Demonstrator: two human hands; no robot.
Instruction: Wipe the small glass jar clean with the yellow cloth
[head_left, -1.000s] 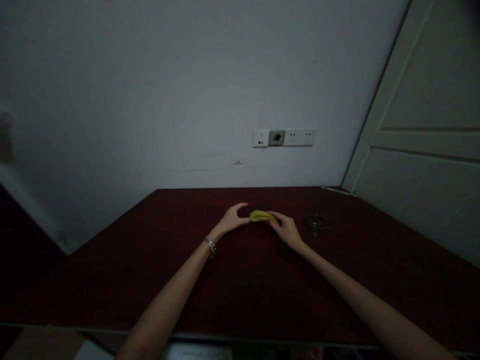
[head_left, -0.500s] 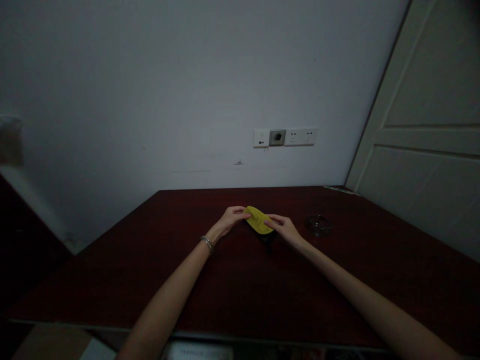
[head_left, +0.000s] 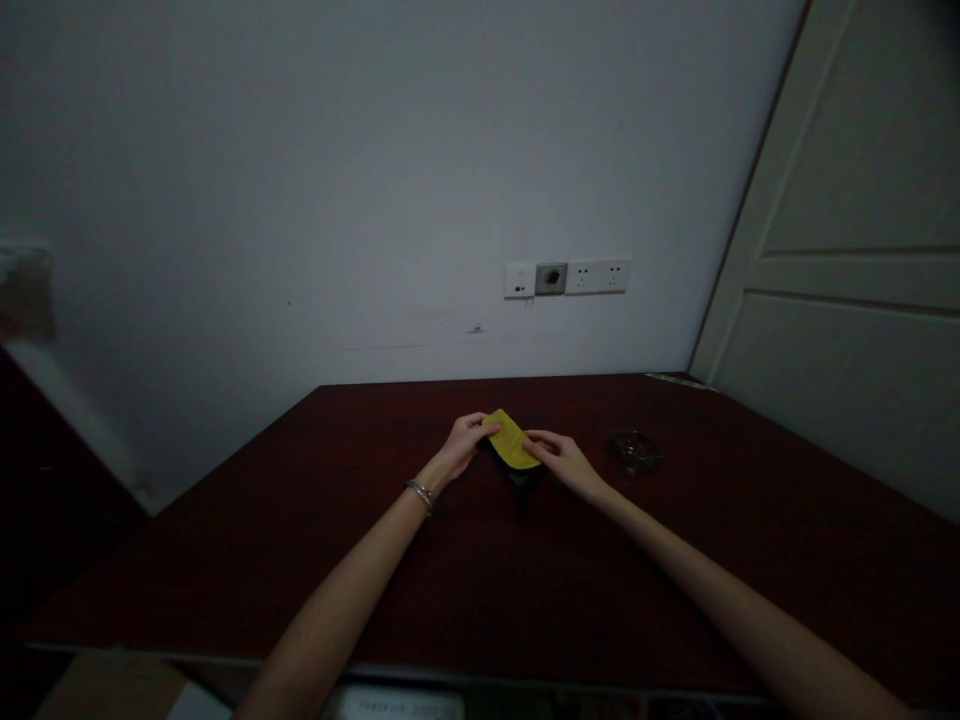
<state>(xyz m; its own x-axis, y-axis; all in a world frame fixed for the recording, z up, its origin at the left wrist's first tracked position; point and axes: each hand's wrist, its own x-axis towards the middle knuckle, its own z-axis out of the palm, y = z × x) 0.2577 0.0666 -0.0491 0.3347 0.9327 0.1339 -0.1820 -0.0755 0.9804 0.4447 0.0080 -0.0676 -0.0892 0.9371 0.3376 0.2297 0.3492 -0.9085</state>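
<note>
A small yellow cloth point(head_left: 513, 442) with a dark underside is stretched between my two hands over the table, one corner pointing away from me. My left hand point(head_left: 465, 440), with a silver bracelet at its wrist, pinches the cloth's left edge between thumb and fingers. At the right edge, my right hand point(head_left: 559, 456) grips it with the thumb on top. The fingers under the cloth are partly hidden. Below its near edge hangs a dark part that blends into the tabletop.
Right of my right hand, a clear glass ashtray-like dish point(head_left: 634, 452) stands on the dark red table point(head_left: 375, 440). Sockets point(head_left: 596, 277) sit on the wall behind. A pale door point(head_left: 847, 300) borders the right side. Below the front edge lies a whitish object point(head_left: 397, 703).
The cloth has flattened from a curved, bulging shape into a straighter-edged one. My right hand has shifted slightly left with it; both hands keep their hold.
</note>
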